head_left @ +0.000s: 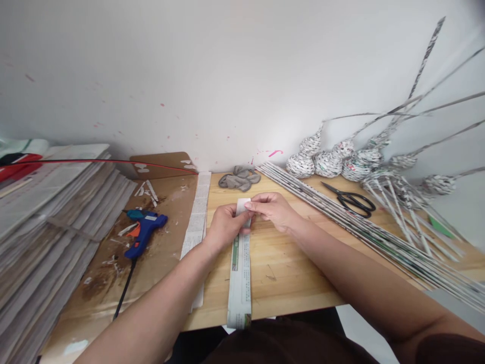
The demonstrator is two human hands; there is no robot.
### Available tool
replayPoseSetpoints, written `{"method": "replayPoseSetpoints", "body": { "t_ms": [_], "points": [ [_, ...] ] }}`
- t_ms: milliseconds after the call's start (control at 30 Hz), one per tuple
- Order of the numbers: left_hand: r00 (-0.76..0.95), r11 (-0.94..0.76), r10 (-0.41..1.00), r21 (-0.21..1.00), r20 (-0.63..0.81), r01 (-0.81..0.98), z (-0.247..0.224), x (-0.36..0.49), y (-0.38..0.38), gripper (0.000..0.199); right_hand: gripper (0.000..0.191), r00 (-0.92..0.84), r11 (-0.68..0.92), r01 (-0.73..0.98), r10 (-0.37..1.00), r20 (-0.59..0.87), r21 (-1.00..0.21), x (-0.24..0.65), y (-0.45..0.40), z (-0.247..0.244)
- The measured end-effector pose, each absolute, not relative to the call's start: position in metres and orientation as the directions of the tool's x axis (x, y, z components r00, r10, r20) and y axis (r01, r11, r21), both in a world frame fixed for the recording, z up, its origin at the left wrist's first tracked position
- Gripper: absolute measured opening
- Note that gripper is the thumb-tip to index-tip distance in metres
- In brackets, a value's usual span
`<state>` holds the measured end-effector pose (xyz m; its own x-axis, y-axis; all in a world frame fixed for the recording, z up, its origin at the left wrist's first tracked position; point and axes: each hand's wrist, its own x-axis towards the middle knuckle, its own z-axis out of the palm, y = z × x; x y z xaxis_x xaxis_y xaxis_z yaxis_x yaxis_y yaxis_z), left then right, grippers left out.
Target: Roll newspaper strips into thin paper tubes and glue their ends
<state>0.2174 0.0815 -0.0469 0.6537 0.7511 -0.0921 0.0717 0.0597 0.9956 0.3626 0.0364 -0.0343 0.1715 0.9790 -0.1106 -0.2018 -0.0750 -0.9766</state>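
A long strip of newspaper runs from the middle of the table down over its front edge. Near the strip's far end, my left hand pinches it from the left, thumb on top. My right hand grips the same end from the right, with thumb and fingers pressed together on the paper. Both hands almost meet there, and some fingertips are hidden behind the strip. Left of them lies a stack of similar newspaper strips, partly covered by my left forearm.
A blue glue gun rests on stained cardboard beside tall newspaper piles. Grey cloth lies near the wall. Rolled paper sticks, black scissors and several woven paper shapes with long stalks occupy the right.
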Motion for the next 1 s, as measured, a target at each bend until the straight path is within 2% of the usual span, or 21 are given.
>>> {"method": "replayPoseSetpoints", "body": {
  "t_ms": [333, 467, 733, 1000],
  "points": [
    [0.722, 0.175, 0.678, 0.984, -0.138, 0.024, -0.0402, 0.2186, 0.0754, 0.035, 0.033, 0.165, -0.087, -0.199, 0.979, -0.121, -0.976, 0.3626, 0.0357, -0.0377],
    [0.746, 0.183, 0.656, 0.983, -0.115, -0.009, -0.0399, 0.219, 0.0737, 0.035, 0.034, 0.172, -0.097, -0.186, 0.976, -0.13, -0.978, 0.3629, 0.0348, -0.0378],
    [0.666, 0.091, 0.741, 0.996, -0.082, 0.022, -0.0457, 0.2191, 0.0736, 0.032, 0.036, 0.152, -0.15, -0.262, 0.969, -0.195, -0.953, 0.3568, 0.0328, -0.031],
    [0.688, 0.133, 0.719, 0.991, -0.098, 0.002, -0.044, 0.2197, 0.0728, 0.036, 0.038, 0.244, -0.036, -0.135, 0.967, -0.069, -0.99, 0.3551, 0.032, -0.0358]
  ]
}}
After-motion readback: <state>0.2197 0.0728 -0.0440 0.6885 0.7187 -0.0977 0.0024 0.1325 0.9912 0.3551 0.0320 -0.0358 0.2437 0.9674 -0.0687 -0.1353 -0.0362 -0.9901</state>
